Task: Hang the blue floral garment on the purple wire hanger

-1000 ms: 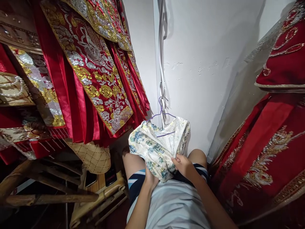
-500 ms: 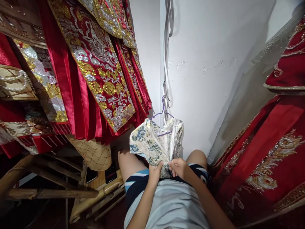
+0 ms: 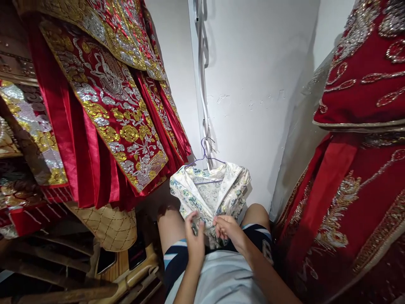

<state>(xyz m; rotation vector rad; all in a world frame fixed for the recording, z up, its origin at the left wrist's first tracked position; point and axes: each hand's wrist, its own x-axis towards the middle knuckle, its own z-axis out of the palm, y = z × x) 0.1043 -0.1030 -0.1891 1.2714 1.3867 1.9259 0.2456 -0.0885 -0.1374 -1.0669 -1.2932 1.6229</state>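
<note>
A cream garment with a blue and green floral print point(image 3: 232, 190) hangs by its shoulders on a thin purple hanger point(image 3: 204, 157), low between my knees. Its V-shaped neckline faces me. My right hand point(image 3: 224, 227) pinches the fabric at the bottom of the V. Beside it, my left hand point(image 3: 195, 236) is open over the left front of the garment, thumb and fingers apart, with nothing held between them. The garment's lower part lies partly behind my hands.
Red dresses with gold and silver embroidery point(image 3: 129, 133) hang at the left, another red embroidered one point(image 3: 357, 101) at the right. A white wall point(image 3: 249, 55) stands ahead. Two phones point(image 3: 106, 259) lie on a bamboo seat point(image 3: 122, 270) at the lower left.
My left hand has let go of the fabric and opened. The garment's front now spreads wider and flatter. My right hand still pinches it. The view has turned slightly right.
</note>
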